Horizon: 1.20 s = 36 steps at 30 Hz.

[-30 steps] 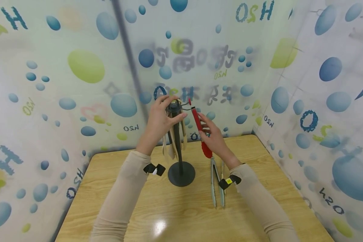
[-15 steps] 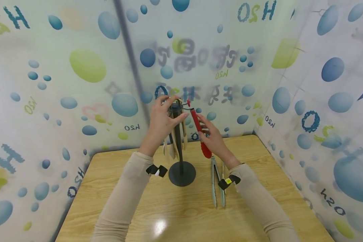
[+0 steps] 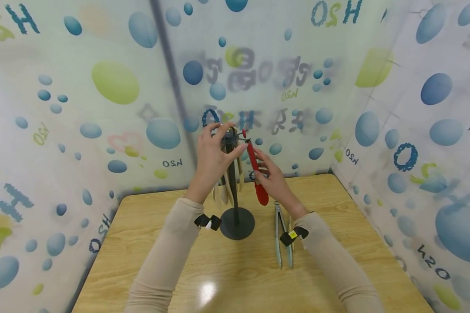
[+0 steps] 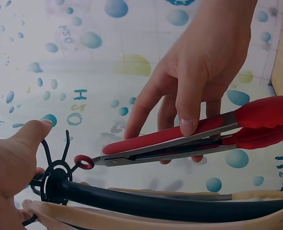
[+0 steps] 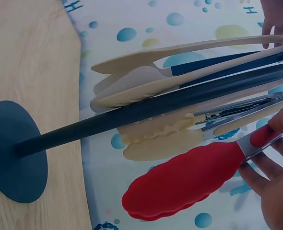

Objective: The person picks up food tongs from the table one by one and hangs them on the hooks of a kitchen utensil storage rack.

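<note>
Slanting near the centre of the head view, the red tongs point(image 4: 213, 123) point head down just beside the dark rack point(image 5: 98, 124), their handle pinched between the thumb and fingers of the right hand point(image 3: 273, 174). Their red ring point(image 4: 87, 166), at left in the left wrist view, meets a hook of the rack; whether the hook passes through it, I cannot tell. The left hand point(image 3: 213, 160), near the centre of the head view, grips the rack's top. Beige utensils point(image 5: 163, 148) hang along the stem across the right wrist view. At the lower right of the head view, pale tongs point(image 3: 278, 239) lie splayed on the wooden table point(image 3: 227, 274). Bubble-printed walls point(image 3: 115, 82) fill the upper frame.
</note>
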Tool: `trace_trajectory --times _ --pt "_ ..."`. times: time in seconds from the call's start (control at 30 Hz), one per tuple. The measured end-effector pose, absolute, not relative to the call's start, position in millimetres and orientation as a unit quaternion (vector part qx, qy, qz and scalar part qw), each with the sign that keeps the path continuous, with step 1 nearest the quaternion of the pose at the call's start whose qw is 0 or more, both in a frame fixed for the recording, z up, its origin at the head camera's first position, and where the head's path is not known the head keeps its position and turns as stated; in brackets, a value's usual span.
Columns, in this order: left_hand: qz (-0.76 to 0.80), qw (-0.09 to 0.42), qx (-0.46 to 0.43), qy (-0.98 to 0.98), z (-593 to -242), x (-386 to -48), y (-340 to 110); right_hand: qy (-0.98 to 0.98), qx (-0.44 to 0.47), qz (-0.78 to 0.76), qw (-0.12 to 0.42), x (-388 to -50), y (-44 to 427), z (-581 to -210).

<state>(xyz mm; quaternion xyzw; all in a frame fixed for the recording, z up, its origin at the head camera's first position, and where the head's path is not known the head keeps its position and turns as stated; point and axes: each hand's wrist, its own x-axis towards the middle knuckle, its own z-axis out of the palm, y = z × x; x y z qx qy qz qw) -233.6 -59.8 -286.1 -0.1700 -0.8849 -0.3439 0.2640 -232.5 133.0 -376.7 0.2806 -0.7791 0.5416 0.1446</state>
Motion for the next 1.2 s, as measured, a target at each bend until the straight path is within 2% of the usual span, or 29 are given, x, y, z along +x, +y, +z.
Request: trace_trajectory --times 0.53,0.93,1.2 --pt "-0.339 0.271 -0.171 -0.884 -290 -236 -60 -0.770 0.251 0.576 0.112 -240 125 -388" --pt "-0.338 0.270 -0.170 -0.885 -290 -235 -60 -0.760 0.251 0.586 0.125 -244 119 -393" --pt "-0.331 0.263 -0.170 -0.890 -290 -235 -61 -0.734 0.241 0.625 0.107 -263 121 -413"
